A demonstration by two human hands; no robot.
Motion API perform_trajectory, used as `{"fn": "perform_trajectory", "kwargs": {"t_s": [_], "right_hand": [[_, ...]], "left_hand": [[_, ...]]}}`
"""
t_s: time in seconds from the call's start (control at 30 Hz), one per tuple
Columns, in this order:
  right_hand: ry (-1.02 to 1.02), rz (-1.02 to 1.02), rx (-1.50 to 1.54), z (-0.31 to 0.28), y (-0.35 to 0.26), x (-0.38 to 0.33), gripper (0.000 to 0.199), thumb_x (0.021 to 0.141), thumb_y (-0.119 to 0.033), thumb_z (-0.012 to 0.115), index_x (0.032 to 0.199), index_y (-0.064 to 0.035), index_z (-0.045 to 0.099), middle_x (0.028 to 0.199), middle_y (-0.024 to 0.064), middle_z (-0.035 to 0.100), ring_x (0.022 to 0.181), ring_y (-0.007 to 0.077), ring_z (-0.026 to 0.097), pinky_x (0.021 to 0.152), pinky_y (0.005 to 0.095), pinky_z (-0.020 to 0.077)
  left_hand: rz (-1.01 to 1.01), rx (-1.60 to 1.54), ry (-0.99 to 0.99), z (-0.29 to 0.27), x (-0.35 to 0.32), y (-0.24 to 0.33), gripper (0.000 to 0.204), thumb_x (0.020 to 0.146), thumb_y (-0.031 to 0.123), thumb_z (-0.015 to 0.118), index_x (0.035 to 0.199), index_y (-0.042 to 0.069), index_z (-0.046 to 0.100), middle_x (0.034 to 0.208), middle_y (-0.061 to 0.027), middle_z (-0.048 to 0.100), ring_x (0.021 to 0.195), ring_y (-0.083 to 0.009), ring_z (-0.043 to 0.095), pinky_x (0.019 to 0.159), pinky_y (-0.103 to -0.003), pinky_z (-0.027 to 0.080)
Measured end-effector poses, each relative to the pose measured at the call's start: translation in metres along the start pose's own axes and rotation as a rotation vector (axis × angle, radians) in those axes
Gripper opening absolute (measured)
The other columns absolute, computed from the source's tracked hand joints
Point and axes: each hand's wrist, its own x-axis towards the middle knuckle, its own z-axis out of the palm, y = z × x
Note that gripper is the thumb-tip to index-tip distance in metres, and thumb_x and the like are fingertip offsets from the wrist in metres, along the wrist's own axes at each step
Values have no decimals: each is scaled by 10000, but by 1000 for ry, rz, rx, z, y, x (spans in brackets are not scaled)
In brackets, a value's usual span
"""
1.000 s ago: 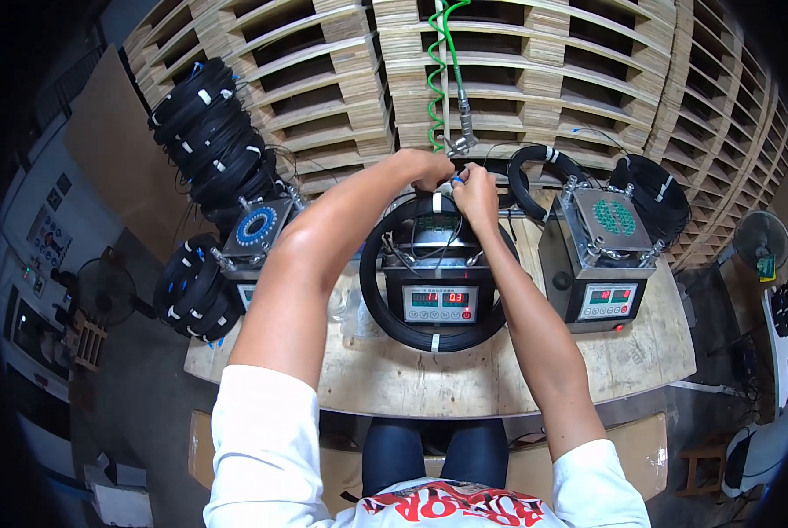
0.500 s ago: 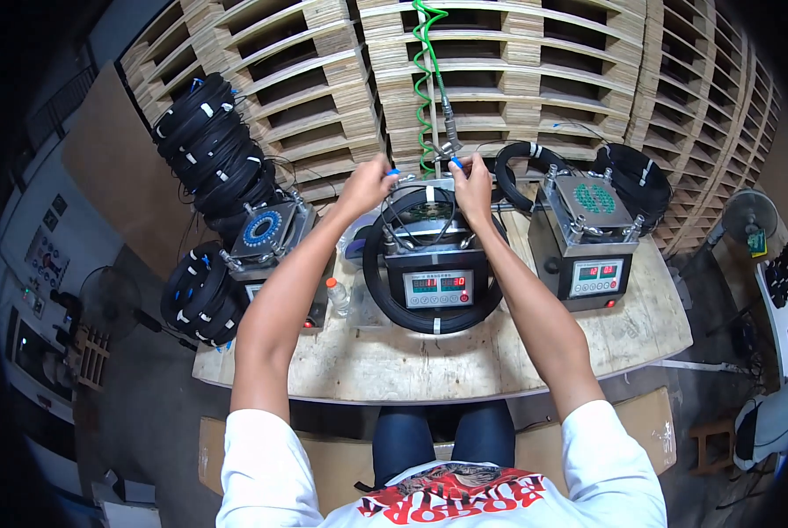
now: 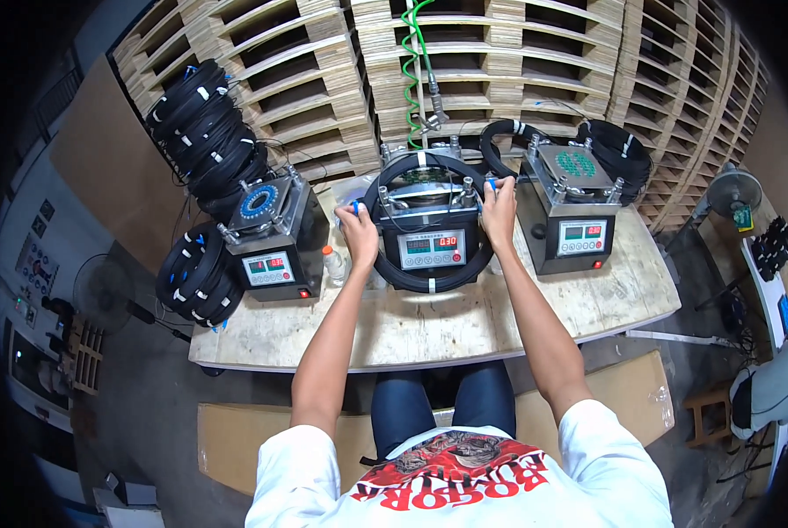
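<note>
Left hand: our left hand (image 3: pixel 358 231) is closed on the left side of the black cable coil (image 3: pixel 429 283), a small blue piece showing at its fingertips.
Right hand: our right hand (image 3: pixel 499 211) is closed on the right side of the same coil, also with a blue piece just above the fingers.
Cable coil: it rings the middle machine (image 3: pixel 431 231), between our two hands, and its lower arc hangs in front of the machine's red display.
Left of the left hand: a small clear bottle (image 3: pixel 333 265) stands just beside it on the wooden surface (image 3: pixel 464 326), and past that sits a second machine (image 3: pixel 269 233) with a blue ring on top.
Farther left: stacks of black coils (image 3: pixel 205 141) rest against the pallets (image 3: pixel 297 70), with more coils (image 3: pixel 197 277) hanging at the surface edge.
Right of the right hand: a third machine (image 3: pixel 574 207) stands near, black coils (image 3: pixel 618 145) behind it.
Above the hands: a green spiral hose (image 3: pixel 412 62) hangs down over the middle machine.
</note>
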Motion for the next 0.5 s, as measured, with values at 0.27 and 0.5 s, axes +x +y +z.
{"fn": "perform_trajectory", "kwargs": {"t_s": [0.27, 0.5], "right_hand": [[27, 15, 89, 5, 27, -13, 224, 1040, -204, 498, 1090, -15, 387, 916, 260, 620, 876, 475, 622, 768, 509, 454], [-22, 40, 50, 12, 22, -16, 263, 1072, -281, 389, 1110, -22, 367, 954, 301, 616, 924, 512, 603, 776, 553, 429]], "left_hand": [[-4, -86, 47, 8, -15, -18, 311, 1051, 285, 471, 1092, -6, 368, 1045, -263, 509, 1000, -460, 534, 886, -509, 396], [6, -78, -47, 4, -13, -26, 343, 1079, 325, 377, 1143, -8, 323, 1092, -291, 489, 1040, -478, 524, 931, -520, 387]]}}
